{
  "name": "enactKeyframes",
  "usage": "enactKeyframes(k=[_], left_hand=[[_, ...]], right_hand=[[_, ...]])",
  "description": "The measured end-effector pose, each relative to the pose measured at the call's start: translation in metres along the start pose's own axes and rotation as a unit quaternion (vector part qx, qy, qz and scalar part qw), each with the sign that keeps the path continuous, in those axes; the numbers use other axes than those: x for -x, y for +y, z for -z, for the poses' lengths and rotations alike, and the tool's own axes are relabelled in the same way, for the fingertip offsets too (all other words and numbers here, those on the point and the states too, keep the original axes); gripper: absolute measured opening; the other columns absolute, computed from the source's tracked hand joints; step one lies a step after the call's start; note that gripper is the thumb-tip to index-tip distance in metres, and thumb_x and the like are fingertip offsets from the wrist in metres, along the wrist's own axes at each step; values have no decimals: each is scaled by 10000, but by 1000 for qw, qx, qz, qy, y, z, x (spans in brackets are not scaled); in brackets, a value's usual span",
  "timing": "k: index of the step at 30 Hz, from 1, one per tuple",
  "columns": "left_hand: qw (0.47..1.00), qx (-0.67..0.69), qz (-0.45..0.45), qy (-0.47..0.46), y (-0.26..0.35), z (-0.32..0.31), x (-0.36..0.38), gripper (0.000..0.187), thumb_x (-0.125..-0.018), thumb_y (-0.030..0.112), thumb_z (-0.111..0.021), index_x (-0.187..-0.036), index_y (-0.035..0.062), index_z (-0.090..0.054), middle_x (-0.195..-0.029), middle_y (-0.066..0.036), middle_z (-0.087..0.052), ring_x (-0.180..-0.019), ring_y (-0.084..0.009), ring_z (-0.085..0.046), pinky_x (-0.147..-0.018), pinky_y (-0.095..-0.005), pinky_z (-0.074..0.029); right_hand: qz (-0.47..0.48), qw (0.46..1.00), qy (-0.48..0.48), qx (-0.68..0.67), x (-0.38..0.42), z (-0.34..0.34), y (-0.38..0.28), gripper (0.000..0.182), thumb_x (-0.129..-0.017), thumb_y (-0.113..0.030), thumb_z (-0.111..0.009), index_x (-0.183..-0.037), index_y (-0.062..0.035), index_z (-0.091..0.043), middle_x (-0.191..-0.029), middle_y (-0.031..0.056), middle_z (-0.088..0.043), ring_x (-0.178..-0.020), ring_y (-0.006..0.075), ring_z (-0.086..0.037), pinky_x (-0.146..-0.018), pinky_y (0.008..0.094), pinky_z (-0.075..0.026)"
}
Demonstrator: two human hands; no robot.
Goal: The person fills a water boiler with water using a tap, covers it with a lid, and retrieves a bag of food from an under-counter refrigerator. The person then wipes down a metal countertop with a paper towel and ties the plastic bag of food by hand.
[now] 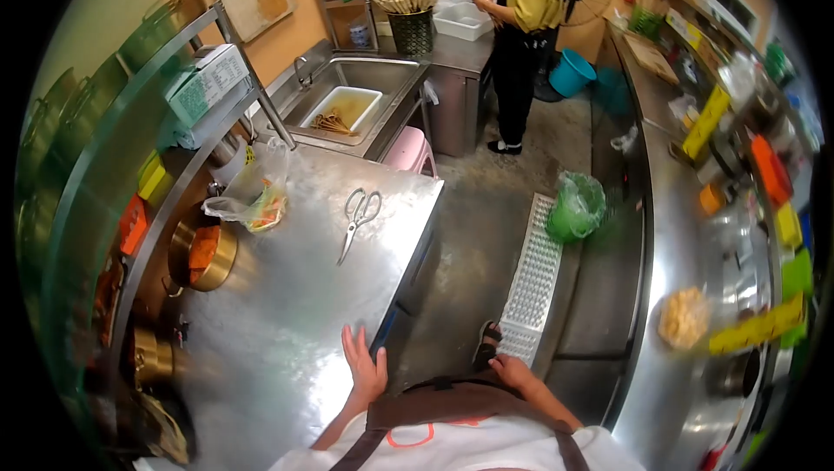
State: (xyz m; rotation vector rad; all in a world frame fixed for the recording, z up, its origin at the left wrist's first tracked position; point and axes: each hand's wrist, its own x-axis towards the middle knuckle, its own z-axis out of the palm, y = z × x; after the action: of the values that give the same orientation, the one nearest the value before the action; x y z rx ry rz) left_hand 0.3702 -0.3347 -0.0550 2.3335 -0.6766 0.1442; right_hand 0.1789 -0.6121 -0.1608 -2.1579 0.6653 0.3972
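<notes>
My left hand (366,365) rests at the edge of the steel table (287,332), fingers stretched and holding nothing. On the same table, beyond that hand, lies a pair of kitchen scissors (354,229) with pale handles. A clear plastic bag (268,206) with orange and green bits inside sits further back. My right hand (514,374) hangs over the floor beside my apron (460,403). Its fingers look curled in, and nothing shows in them.
Behind the table is a sink (395,74) with a white tub (369,108). A person (532,10) stands at the back holding thin sticks. A green-lined bin (576,210) stands by the floor grating (532,271). Pots (224,267) line the left; a long counter (673,254) runs right.
</notes>
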Motion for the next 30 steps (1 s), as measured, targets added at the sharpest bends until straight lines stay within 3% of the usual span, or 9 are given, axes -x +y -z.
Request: enactKeyframes(k=[2,7,11,14,18,20,24,26,30], left_hand=[[1000,-3,-5,5,21,-26,-36,572,-858,169,-542,-1329,-74,-326,-1429,-329,-170,-1322,-493,-181,-1080,-523,-172],[999,27,-10,-41,92,-72,-124,580,-853,189,-568,-1337,-41,-345,-1451,-293,-176,-1336,-448,-210,-1091,-467,-205],[996,58,-28,-68,133,-107,-174,577,-851,180,-578,-1331,-49,-355,-1459,-279,-172,-1337,-422,-237,-1083,-438,-243],[992,81,-22,-91,150,-125,-196,570,-851,151,-578,-1339,-34,-349,-1469,-250,-172,-1321,-385,-306,-1058,-414,-305],[991,77,4,-113,150,-144,-223,544,-851,168,-580,-1312,-49,-390,-1461,-259,-192,-1306,-390,-319,-1062,-417,-296],[991,82,16,-108,148,-153,-242,505,-851,165,-579,-1283,-48,-428,-1451,-264,-214,-1300,-397,-323,-1062,-421,-294],[992,63,8,-112,144,-177,-295,457,-852,159,-574,-1245,-48,-466,-1425,-285,-251,-1294,-415,-318,-1065,-424,-290],[992,64,3,-105,139,-194,-325,451,-856,163,-570,-1244,-44,-468,-1426,-288,-247,-1300,-419,-305,-1064,-426,-289],[993,81,34,-80,128,-231,-397,452,-860,175,-569,-1246,-39,-468,-1427,-287,-245,-1308,-425,-289,-1061,-432,-288]], right_hand=[[-4,997,48,-51,-21,35,13,401,-914,-378,-493,-967,-5,-628,-918,238,-634,-915,413,-589,-813,450,-455],[-67,986,107,-108,-72,118,64,340,-914,-310,-504,-973,2,-625,-806,174,-665,-688,237,-662,-671,364,-509],[-58,985,136,-84,-105,172,99,346,-915,-317,-504,-953,3,-628,-807,183,-665,-701,252,-663,-676,372,-508],[-49,983,177,-29,-127,197,114,375,-914,-331,-493,-875,17,-626,-778,181,-665,-743,321,-652,-701,404,-496],[-15,985,170,-5,-160,218,107,385,-924,-333,-489,-804,11,-616,-720,157,-661,-645,285,-653,-637,385,-505],[-87,987,90,-100,-183,229,94,349,-903,-352,-491,-847,-42,-643,-773,163,-661,-759,336,-641,-729,428,-487],[-98,982,59,-149,-234,264,57,364,-894,-365,-507,-755,-53,-636,-636,113,-635,-680,261,-654,-667,401,-493],[-20,990,105,-95,-269,286,45,382,-897,-352,-539,-739,-21,-646,-579,110,-611,-507,216,-601,-545,354,-478],[-2,989,141,-38,-352,338,44,387,-899,-367,-530,-755,-29,-655,-561,113,-596,-508,222,-586,-548,372,-467]])
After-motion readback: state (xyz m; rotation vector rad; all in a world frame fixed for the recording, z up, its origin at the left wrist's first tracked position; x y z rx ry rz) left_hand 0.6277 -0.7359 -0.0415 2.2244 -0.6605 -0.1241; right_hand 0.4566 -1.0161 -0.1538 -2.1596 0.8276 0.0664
